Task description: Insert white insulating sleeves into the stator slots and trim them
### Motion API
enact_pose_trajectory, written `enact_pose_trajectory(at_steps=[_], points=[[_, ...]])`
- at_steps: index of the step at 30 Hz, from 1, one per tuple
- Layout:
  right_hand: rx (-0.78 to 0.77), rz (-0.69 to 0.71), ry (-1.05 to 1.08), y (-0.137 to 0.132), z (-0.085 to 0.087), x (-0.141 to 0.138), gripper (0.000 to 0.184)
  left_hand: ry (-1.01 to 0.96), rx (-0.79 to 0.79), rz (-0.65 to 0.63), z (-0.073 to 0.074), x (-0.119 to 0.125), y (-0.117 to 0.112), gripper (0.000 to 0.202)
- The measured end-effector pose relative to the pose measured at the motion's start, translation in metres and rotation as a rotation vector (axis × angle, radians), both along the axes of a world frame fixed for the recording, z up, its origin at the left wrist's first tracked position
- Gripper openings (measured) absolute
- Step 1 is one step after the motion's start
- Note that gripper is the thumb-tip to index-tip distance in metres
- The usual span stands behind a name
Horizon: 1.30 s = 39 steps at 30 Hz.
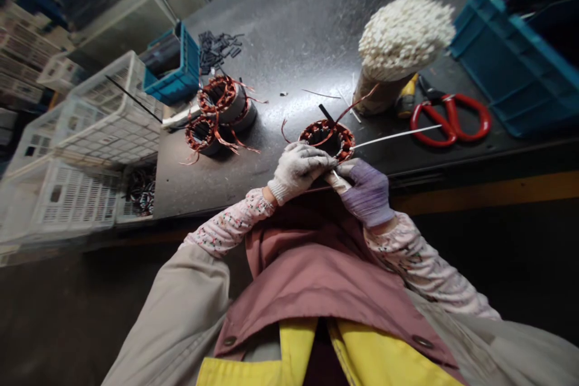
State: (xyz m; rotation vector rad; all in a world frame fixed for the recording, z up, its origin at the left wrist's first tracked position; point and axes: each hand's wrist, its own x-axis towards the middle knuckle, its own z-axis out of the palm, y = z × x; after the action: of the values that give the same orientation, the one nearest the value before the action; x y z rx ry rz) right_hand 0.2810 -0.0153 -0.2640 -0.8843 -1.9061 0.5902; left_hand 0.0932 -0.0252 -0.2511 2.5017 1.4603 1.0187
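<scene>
A motor stator with copper windings stands near the table's front edge, copper leads and a black sleeve sticking up from it. My left hand, in a white glove, rests with bent fingers on the near side of its rim. In a purple and white glove, my right hand is closed beside it at the same near edge, fingers pinched around a white cord. One long end of the white cord runs from the stator out to the right. The fingertips of both hands meet there, and they partly hide the stator's near side.
More wound stators stand to the left, below a blue bin and loose black sleeves. A bundle of white cords, red-handled scissors and a big blue crate are on the right. White plastic crates stand beyond the left edge.
</scene>
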Motion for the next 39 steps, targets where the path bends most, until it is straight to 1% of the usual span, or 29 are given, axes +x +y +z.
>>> enact_pose_trajectory(at_steps=[2, 4, 8, 10, 13, 16, 19, 21, 23, 25, 27, 28, 30, 31, 32, 33, 34, 35, 37, 38, 39], points=[[-0.032, 0.034, 0.011, -0.004, 0.004, 0.004, 0.015, -0.002, -0.013, 0.009, -0.002, 0.000, 0.000, 0.031], [-0.066, 0.038, 0.018, -0.005, 0.007, 0.006, 0.013, -0.010, -0.011, -0.004, -0.003, 0.000, 0.000, 0.031], [-0.100, -0.008, -0.023, 0.004, 0.003, 0.003, 0.017, 0.008, -0.014, -0.007, -0.003, -0.001, 0.001, 0.031], [-0.088, 0.028, -0.037, 0.005, 0.001, 0.003, 0.018, 0.018, -0.012, 0.001, -0.003, -0.001, 0.001, 0.030], [-0.097, 0.081, -0.037, -0.002, 0.007, 0.007, 0.018, 0.003, 0.014, -0.015, -0.003, 0.000, 0.002, 0.030], [-0.140, 0.044, -0.056, -0.007, 0.012, 0.009, 0.018, -0.001, 0.016, -0.028, -0.004, 0.000, 0.001, 0.030], [-0.145, 0.025, -0.109, -0.001, 0.004, 0.004, 0.021, -0.026, 0.034, -0.035, -0.003, 0.000, 0.000, 0.027], [-0.075, 0.015, -0.151, 0.005, -0.002, 0.000, 0.024, -0.035, 0.039, -0.033, -0.002, 0.000, -0.001, 0.027], [0.053, -0.036, -0.232, 0.009, -0.002, -0.002, 0.026, -0.004, 0.007, -0.026, -0.002, -0.001, 0.000, 0.028], [0.187, -0.100, -0.371, 0.011, 0.005, -0.003, 0.029, 0.040, -0.042, -0.021, -0.002, -0.001, 0.001, 0.030], [0.304, -0.116, -0.496, 0.009, 0.017, 0.000, 0.032, 0.059, -0.069, -0.022, -0.002, -0.002, 0.002, 0.031], [0.369, -0.074, -0.528, 0.007, 0.023, 0.003, 0.033, 0.057, -0.076, -0.021, -0.002, -0.002, 0.003, 0.030], [0.508, 0.095, -0.503, -0.002, 0.034, 0.015, 0.034, 0.050, -0.095, -0.008, 0.000, -0.001, 0.004, 0.030], [0.553, 0.189, -0.461, -0.008, 0.038, 0.022, 0.033, 0.051, -0.113, 0.004, 0.002, 0.000, 0.004, 0.030], [0.561, 0.264, -0.409, -0.013, 0.043, 0.029, 0.031, 0.055, -0.132, 0.015, 0.003, 0.000, 0.004, 0.029], [0.514, 0.298, -0.343, -0.017, 0.047, 0.035, 0.028, 0.059, -0.143, 0.022, 0.004, 0.001, 0.004, 0.030], [0.394, 0.288, -0.255, -0.019, 0.051, 0.037, 0.024, 0.066, -0.148, 0.020, 0.005, 0.000, 0.004, 0.030], [0.230, 0.247, -0.157, -0.019, 0.054, 0.036, 0.021, 0.079, -0.144, 0.012, 0.006, -0.001, 0.003, 0.030], [-0.098, 0.148, 0.028, -0.010, 0.061, 0.019, 0.022, 0.128, -0.100, -0.012, 0.005, -0.003, 0.001, 0.030], [-0.253, 0.127, 0.127, -0.002, 0.063, 0.004, 0.027, 0.160, -0.073, -0.020, 0.004, -0.005, 0.000, 0.030], [-0.376, 0.122, 0.218, 0.007, 0.066, -0.012, 0.033, 0.193, -0.057, -0.020, 0.004, -0.006, -0.001, 0.030]])
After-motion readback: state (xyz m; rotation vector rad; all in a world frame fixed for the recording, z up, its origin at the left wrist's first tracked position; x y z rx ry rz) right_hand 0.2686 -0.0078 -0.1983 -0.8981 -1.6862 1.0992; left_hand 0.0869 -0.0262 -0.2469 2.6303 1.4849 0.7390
